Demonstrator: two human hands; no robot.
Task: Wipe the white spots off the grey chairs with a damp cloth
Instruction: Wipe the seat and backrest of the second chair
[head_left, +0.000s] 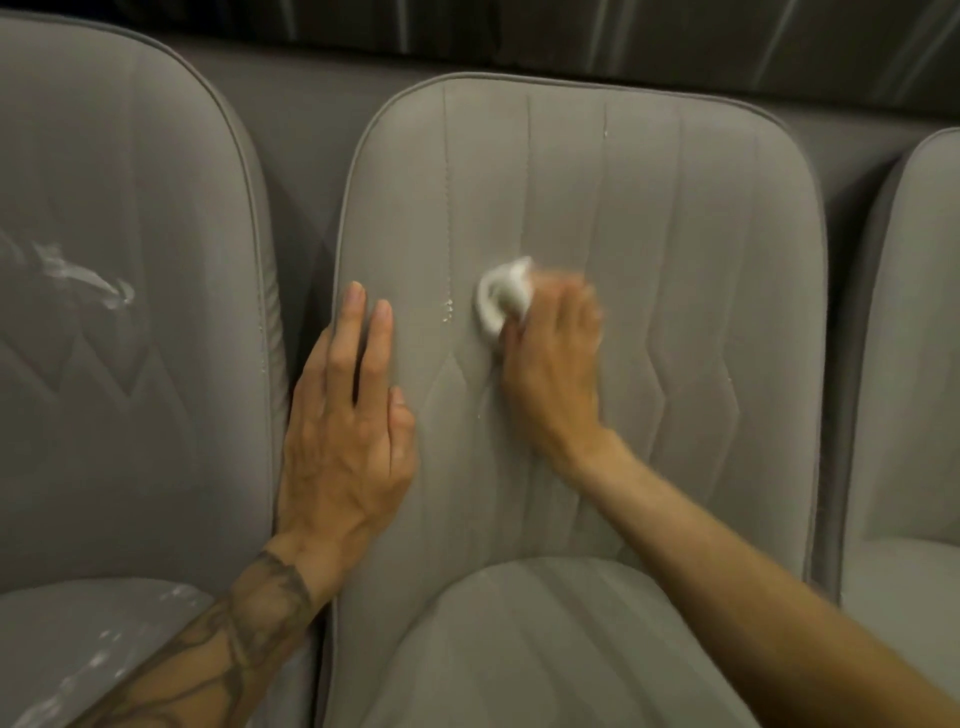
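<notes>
In the curled right hand (553, 358) a white cloth (504, 296) is gripped and pressed on the back of the middle chair (649, 234). The left hand (348, 431) is laid flat, fingers straight, on that chair's left edge. The white spots (448, 310) on that chair's left seam could be smeared in deeper if rubbed hard. Counted: two hands, one cloth, three chairs.
</notes>
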